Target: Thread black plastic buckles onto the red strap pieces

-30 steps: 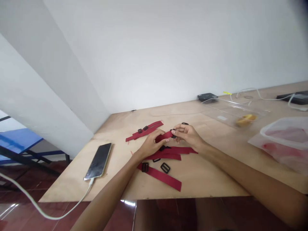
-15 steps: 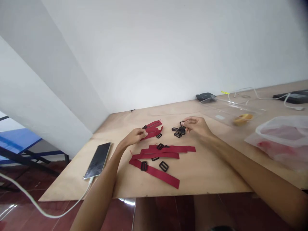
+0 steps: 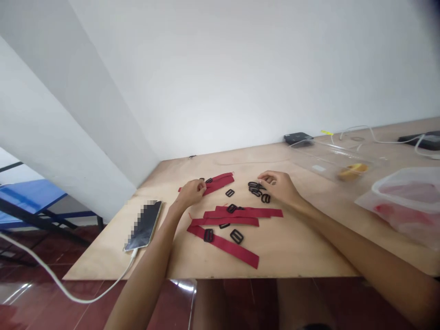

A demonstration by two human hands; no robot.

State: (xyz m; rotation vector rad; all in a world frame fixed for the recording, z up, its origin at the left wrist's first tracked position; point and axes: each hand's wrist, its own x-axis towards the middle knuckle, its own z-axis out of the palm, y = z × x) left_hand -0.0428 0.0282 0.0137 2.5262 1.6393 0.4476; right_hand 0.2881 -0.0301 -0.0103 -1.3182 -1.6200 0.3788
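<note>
My left hand [image 3: 193,192] is closed, its fingers curled at the left part of the far red webbing straps [image 3: 220,183]; a strap appears pinched there, though the fingertips partly hide it. A black slide buckle [image 3: 209,180] lies on these straps. My right hand [image 3: 281,184] reaches to a small pile of black slide buckles [image 3: 255,189], thumb and forefinger closing on one at its right side. A separate buckle [image 3: 266,198] lies just below that hand. Nearer me are more red straps [image 3: 237,221], with several buckles [image 3: 236,236] on and around them.
A phone [image 3: 146,224] with a white cable lies left of my left forearm. To the right stand a clear plastic tray [image 3: 316,158] with a yellow tape roll [image 3: 353,172] and a translucent bag [image 3: 400,201] with red contents. A black box [image 3: 298,139] sits by the wall.
My left hand has shifted slightly left along the far straps, and the curved strap end there is no longer visible. Buckles in the pile have shifted; one now lies apart, below my right hand.
</note>
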